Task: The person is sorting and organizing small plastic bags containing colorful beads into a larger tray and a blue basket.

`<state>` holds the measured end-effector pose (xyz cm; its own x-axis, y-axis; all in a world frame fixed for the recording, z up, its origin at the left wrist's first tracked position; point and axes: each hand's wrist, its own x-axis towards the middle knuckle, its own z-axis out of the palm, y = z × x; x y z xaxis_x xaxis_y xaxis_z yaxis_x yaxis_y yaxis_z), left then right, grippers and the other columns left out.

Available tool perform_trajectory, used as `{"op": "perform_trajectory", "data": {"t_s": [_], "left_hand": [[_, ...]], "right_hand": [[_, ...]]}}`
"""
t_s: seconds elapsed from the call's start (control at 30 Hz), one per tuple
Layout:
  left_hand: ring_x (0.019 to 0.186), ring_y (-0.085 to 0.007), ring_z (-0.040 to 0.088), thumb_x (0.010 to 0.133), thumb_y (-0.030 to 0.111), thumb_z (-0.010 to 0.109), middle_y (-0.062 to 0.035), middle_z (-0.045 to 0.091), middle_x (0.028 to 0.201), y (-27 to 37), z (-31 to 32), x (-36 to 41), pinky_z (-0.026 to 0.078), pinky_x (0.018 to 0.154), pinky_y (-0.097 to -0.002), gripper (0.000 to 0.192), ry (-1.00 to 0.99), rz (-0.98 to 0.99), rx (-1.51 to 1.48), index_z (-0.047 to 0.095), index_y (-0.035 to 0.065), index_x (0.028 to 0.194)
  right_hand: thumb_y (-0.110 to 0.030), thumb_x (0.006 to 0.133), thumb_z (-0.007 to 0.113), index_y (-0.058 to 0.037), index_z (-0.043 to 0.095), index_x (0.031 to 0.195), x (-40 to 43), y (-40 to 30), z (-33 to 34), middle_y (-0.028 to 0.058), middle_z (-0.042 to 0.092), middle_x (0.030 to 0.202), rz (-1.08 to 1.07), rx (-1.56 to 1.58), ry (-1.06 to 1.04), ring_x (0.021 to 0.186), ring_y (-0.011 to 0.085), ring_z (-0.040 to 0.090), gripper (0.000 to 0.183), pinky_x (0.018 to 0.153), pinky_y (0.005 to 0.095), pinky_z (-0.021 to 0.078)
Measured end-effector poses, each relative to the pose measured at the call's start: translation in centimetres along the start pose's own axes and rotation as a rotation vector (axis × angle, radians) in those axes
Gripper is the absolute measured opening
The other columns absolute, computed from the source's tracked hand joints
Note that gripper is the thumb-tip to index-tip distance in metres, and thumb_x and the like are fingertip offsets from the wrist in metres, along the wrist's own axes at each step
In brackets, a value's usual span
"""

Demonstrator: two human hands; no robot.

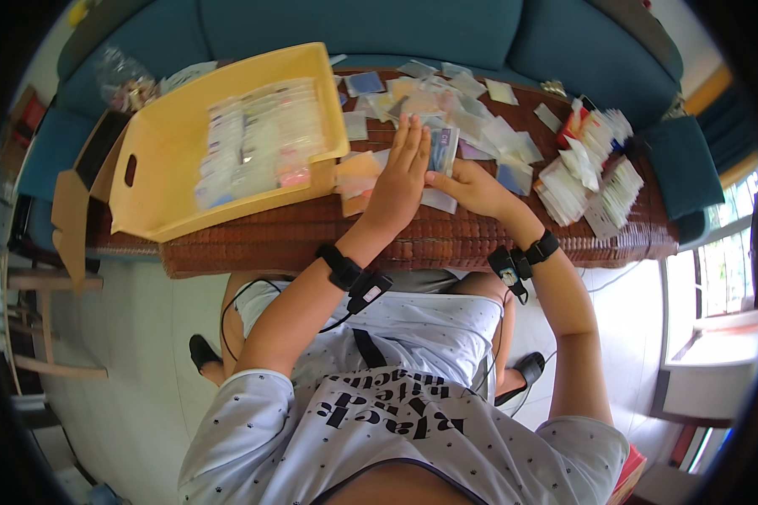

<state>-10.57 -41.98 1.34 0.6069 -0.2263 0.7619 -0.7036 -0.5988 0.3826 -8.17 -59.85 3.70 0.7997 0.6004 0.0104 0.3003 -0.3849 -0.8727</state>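
My right hand (470,186) grips the lower edge of a small clear plastic bag (443,151) with bluish contents and a printed label. My left hand (404,170) lies flat against the bag's left side, its fingers straight and together, pointing away from me. Beyond both hands spreads a loose pile of small plastic bags (480,123) in pale colours. Orange packets (357,170) lie just left of my left hand. At the left, a yellow plastic bin (164,164) holds rows of upright clear packets (265,139). Black straps with small devices circle both forearms.
Bundles of packets (562,192) and a red container (573,126) stand at the table's right end. An open cardboard box (72,208) is left of the bin, with a clear bag (126,82) behind. A teal sofa (360,31) backs the brown woven mat (290,243). Cables hang near my arms.
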Motion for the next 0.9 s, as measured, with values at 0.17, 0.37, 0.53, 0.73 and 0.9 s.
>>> {"op": "perform_trajectory", "data": {"t_s": [0.17, 0.37, 0.53, 0.73, 0.9], "left_hand": [[0.143, -0.0427, 0.029, 0.081, -0.011, 0.052, -0.023, 0.033, 0.153, -2.0, -4.5, -1.3, 0.036, 0.111, -0.0452, 0.063, 0.018, 0.057, 0.203, 0.04, -0.005, 0.143], [0.134, -0.0339, 0.045, 0.08, -0.003, 0.061, -0.0196, 0.049, 0.142, -3.2, -8.8, -2.9, 0.042, 0.108, -0.0403, 0.053, 0.053, 0.072, 0.208, 0.053, -0.0045, 0.133], [0.124, -0.0302, 0.055, 0.078, -0.003, 0.063, -0.0168, 0.06, 0.13, -4.1, -10.2, -3.3, 0.046, 0.103, -0.04, 0.043, 0.137, 0.113, 0.245, 0.063, -0.0027, 0.121], [0.106, -0.0253, 0.065, 0.074, 0.002, 0.067, -0.0093, 0.07, 0.11, -4.2, -10.0, -3.5, 0.053, 0.09, -0.0355, 0.028, 0.205, 0.237, 0.261, 0.072, 0.0025, 0.102], [0.089, -0.0211, 0.067, 0.07, 0.006, 0.071, -0.0038, 0.07, 0.096, -2.5, -7.9, -2.9, 0.055, 0.074, -0.031, 0.024, 0.196, 0.296, 0.179, 0.073, 0.0066, 0.094]], "right_hand": [[-0.031, 0.099, 0.059, 0.0003, 0.066, 0.107, 2.7, -2.1, 1.7, -0.0001, 0.065, 0.084, -0.045, 0.088, 0.024, 0.075, 0.0059, 0.052, 0.033, 0.067, 0.0255, 0.0459], [-0.03, 0.101, 0.056, -0.0001, 0.064, 0.107, 5.5, -6.2, 3.7, -0.0026, 0.058, 0.082, -0.061, 0.04, 0.015, 0.078, 0.0058, 0.048, 0.031, 0.07, 0.0243, 0.0431], [-0.031, 0.102, 0.055, 0.0003, 0.063, 0.111, 6.9, -5.4, 5.1, -0.0014, 0.061, 0.088, -0.123, 0.128, 0.063, 0.082, 0.0062, 0.049, 0.034, 0.074, 0.0235, 0.0439], [-0.029, 0.102, 0.055, 0.0006, 0.062, 0.122, 5.9, -4.6, 4.8, -0.0017, 0.064, 0.091, -0.062, 0.176, 0.061, 0.085, 0.0061, 0.052, 0.036, 0.078, 0.0243, 0.0454], [-0.027, 0.101, 0.056, 0.0016, 0.063, 0.118, 4.1, -2.3, 3.0, -0.0018, 0.063, 0.091, -0.105, 0.148, 0.13, 0.084, 0.0062, 0.052, 0.033, 0.076, 0.0243, 0.0451]]}}
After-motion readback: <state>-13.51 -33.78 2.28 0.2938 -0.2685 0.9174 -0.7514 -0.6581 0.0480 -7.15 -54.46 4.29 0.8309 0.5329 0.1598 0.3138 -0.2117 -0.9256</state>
